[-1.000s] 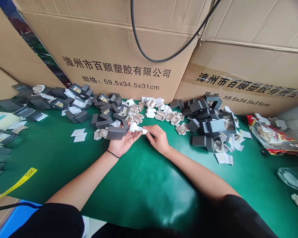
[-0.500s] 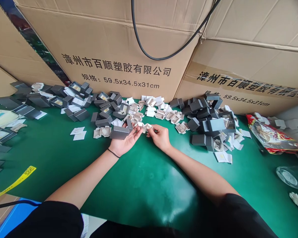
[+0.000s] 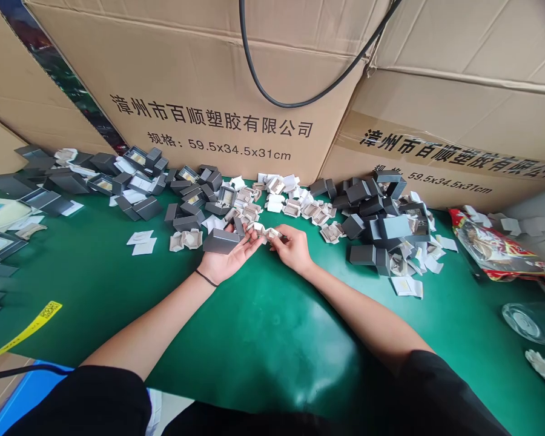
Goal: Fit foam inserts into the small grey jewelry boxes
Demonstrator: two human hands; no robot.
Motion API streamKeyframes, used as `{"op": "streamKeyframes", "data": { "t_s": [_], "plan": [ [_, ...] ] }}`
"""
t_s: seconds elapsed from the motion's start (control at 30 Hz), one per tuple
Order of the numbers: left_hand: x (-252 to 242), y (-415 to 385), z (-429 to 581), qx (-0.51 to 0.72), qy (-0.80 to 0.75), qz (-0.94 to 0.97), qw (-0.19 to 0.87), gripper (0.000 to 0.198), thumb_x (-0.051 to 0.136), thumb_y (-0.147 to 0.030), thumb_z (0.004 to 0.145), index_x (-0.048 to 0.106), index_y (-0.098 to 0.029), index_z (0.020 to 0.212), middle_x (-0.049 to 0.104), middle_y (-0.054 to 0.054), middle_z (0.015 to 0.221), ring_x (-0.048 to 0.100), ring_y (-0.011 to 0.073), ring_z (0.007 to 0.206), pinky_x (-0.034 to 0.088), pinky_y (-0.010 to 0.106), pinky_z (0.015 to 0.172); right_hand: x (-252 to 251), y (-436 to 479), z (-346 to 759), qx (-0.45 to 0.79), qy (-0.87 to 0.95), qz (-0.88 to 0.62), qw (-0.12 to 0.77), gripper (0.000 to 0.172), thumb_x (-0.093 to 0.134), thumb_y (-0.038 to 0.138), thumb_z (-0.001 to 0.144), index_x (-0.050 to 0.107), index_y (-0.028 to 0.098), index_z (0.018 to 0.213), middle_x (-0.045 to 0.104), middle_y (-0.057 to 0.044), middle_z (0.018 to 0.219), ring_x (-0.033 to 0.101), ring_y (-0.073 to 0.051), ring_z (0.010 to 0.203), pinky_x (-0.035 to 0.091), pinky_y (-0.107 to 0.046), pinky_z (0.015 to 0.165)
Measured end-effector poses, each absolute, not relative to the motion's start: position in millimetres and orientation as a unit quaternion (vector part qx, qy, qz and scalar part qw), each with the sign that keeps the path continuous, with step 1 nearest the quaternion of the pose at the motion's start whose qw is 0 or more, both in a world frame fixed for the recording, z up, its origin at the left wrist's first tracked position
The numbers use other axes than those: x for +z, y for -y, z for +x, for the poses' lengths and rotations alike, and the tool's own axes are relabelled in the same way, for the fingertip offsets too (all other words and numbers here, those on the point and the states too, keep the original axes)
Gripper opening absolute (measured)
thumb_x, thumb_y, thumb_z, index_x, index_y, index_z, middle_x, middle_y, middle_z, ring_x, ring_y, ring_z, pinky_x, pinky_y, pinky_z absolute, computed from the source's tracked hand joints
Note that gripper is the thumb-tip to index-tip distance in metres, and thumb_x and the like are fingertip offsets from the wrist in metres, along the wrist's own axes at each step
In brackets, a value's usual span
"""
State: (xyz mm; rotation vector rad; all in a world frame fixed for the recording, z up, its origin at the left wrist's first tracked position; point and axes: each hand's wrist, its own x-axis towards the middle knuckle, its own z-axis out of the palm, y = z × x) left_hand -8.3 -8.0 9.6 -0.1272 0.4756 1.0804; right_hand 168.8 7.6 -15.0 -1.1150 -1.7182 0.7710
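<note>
My left hand (image 3: 224, 259) lies palm up on the green table (image 3: 254, 339), holding a small dark grey box (image 3: 221, 241) and, with its fingertips, one end of a folded beige-white insert (image 3: 266, 232). My right hand (image 3: 294, 248) pinches the other end of that insert. A black band sits on my left wrist. Piles of grey boxes (image 3: 381, 227) and loose inserts (image 3: 295, 206) lie just beyond both hands.
Large cardboard cartons (image 3: 218, 91) wall off the back, with a black cable (image 3: 300, 100) hanging over them. More grey boxes (image 3: 49, 181) lie at the left, a red snack bag (image 3: 499, 251) and a clear glass lid (image 3: 529, 321) at the right, a yellow tag (image 3: 27, 330) near left.
The white insert has gone from a rolled strip to a folded shape between my fingertips. Both hands have shifted slightly up the table toward the pile.
</note>
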Motion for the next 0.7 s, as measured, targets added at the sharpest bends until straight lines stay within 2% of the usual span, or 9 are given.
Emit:
{"op": "streamKeyframes", "data": {
  "t_s": [0.17, 0.27, 0.4, 0.5, 0.63, 0.7],
  "plan": [
    [8, 8, -9, 0.508, -0.216, -0.048, 0.832, 0.030, 0.041, -0.035, 0.091, 0.056, -0.009, 0.097, 0.063, 0.013, 0.086, 0.066, 0.0221, 0.084, 0.056, 0.043, 0.084, -16, -6, 167, 0.319, 0.687, -0.445, 0.478, 0.027, 0.053, 0.040, 0.085, 0.060, 0.017, 0.073, 0.061, -0.001, 0.071, 0.059, -0.011, 0.052, 0.047, -0.023, 0.051],
    [6, 7, -9, 0.519, -0.215, -0.039, 0.826, 0.028, 0.042, -0.034, 0.091, 0.057, -0.011, 0.096, 0.063, 0.012, 0.085, 0.066, 0.0213, 0.083, 0.055, 0.042, 0.086, -17, -6, 166, 0.316, 0.694, -0.439, 0.476, 0.029, 0.051, 0.043, 0.086, 0.063, 0.018, 0.078, 0.063, -0.004, 0.077, 0.061, -0.013, 0.060, 0.050, -0.025, 0.056],
    [7, 3, -13, 0.549, -0.231, -0.007, 0.803, 0.026, 0.042, -0.033, 0.091, 0.059, -0.013, 0.091, 0.063, 0.009, 0.082, 0.065, 0.0212, 0.084, 0.054, 0.044, 0.086, -17, -6, 165, 0.315, 0.731, -0.409, 0.446, 0.033, 0.053, 0.045, 0.085, 0.064, 0.020, 0.104, 0.065, -0.007, 0.099, 0.063, -0.016, 0.080, 0.054, -0.027, 0.064],
    [9, 0, -16, 0.567, -0.249, 0.045, 0.784, 0.027, 0.041, -0.032, 0.091, 0.060, -0.013, 0.087, 0.064, 0.009, 0.083, 0.065, 0.0224, 0.089, 0.053, 0.045, 0.088, -17, -6, 166, 0.338, 0.744, -0.384, 0.429, 0.042, 0.053, 0.046, 0.085, 0.059, 0.021, 0.118, 0.062, -0.008, 0.112, 0.062, -0.016, 0.085, 0.055, -0.027, 0.067],
    [10, -1, -20, 0.569, -0.269, 0.127, 0.767, 0.028, 0.039, -0.026, 0.091, 0.062, -0.013, 0.083, 0.065, 0.007, 0.079, 0.065, 0.0223, 0.085, 0.047, 0.052, 0.092, -17, -7, 169, 0.369, 0.725, -0.391, 0.432, 0.046, 0.040, 0.050, 0.090, 0.063, 0.019, 0.115, 0.065, -0.008, 0.112, 0.064, -0.014, 0.077, 0.054, -0.029, 0.070],
    [9, -1, -22, 0.570, -0.281, 0.160, 0.756, 0.030, 0.038, -0.025, 0.092, 0.063, -0.013, 0.083, 0.065, 0.007, 0.079, 0.064, 0.0222, 0.085, 0.046, 0.053, 0.094, -17, -8, 170, 0.381, 0.718, -0.391, 0.431, 0.045, 0.043, 0.051, 0.089, 0.064, 0.019, 0.112, 0.066, -0.008, 0.109, 0.064, -0.016, 0.080, 0.054, -0.030, 0.072]
  ]
}}
